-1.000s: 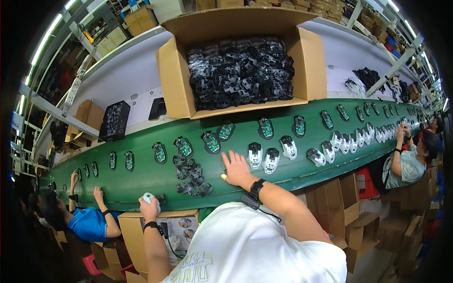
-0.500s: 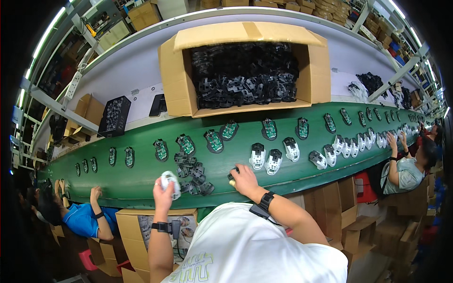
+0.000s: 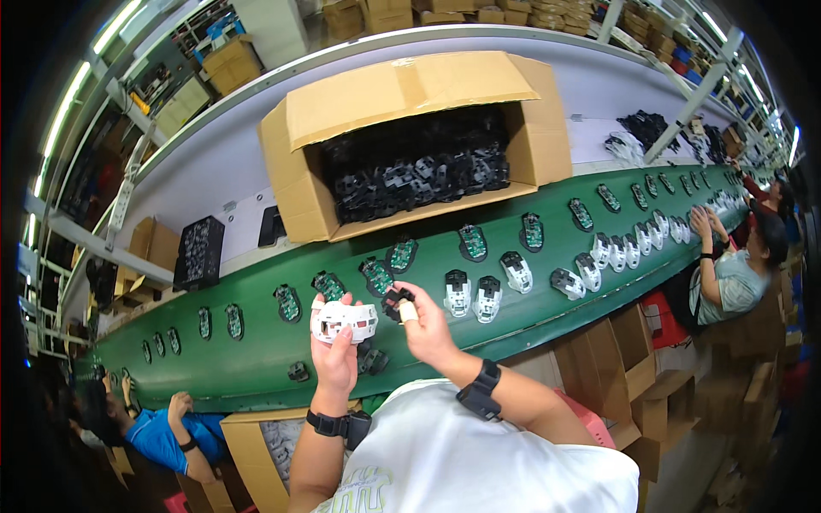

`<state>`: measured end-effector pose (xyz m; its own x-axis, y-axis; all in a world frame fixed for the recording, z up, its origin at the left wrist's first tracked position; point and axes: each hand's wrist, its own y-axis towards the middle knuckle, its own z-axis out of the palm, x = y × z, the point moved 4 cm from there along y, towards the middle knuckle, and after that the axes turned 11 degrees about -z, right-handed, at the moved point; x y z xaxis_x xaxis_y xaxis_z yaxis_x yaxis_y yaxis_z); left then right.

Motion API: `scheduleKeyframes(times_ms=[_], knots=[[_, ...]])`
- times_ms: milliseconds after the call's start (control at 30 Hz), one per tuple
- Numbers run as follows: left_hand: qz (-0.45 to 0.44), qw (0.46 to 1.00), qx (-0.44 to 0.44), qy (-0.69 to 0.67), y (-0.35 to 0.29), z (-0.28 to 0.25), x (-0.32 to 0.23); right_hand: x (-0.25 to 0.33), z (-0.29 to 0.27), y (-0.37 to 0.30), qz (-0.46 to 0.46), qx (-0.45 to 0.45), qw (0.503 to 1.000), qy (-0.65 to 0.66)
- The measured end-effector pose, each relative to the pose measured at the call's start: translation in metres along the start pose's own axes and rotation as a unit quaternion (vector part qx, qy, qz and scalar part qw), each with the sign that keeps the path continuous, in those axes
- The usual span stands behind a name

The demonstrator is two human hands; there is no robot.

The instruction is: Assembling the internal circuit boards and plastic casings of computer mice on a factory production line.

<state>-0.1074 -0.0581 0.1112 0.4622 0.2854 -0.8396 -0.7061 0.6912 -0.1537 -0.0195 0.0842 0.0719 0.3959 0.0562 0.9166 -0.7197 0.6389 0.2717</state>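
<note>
My left hand [image 3: 335, 363] grips a white computer mouse shell [image 3: 345, 321], turned so openings in its side show. Close to its right, my right hand [image 3: 429, 332] pinches a small black plastic part [image 3: 395, 301], and the two pieces are apart. A yellowish cover wraps one finger of that hand. Below my left hand lie loose black plastic parts [image 3: 373, 359], partly hidden by it. Behind the hands, mouse bases with green circuit boards [image 3: 376, 275] stand in a row on the green belt [image 3: 256, 359]. White mouse shells with black parts [image 3: 487, 299] lie to the right.
A large open carton [image 3: 299, 205] full of black parts stands behind the belt. A black box [image 3: 199, 254] of small parts is at the left. Co-workers sit at the left [image 3: 167, 436] and right [image 3: 727, 278]. Cartons [image 3: 599, 368] stand below the belt's near edge.
My right hand has lifted the black part off the belt and brought it left, beside the shell. My left hand has moved right and turned the shell. The whole view has shifted slightly.
</note>
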Motion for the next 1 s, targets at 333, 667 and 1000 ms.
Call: scheduleKeyframes(times_ms=[333,667,1000], knots=[[0.067,0.997,0.027,-0.026,-0.001,0.024,-0.001,0.03,0.034,-0.019,-0.176,0.122,0.964,-0.16],[0.136,0.983,0.032,0.117,-0.019,0.021,-0.015,0.019,0.033,-0.016,0.2,0.144,0.914,0.323],[0.147,0.968,0.062,0.196,-0.041,0.047,-0.04,0.027,0.027,-0.032,0.198,0.164,0.925,0.28]])
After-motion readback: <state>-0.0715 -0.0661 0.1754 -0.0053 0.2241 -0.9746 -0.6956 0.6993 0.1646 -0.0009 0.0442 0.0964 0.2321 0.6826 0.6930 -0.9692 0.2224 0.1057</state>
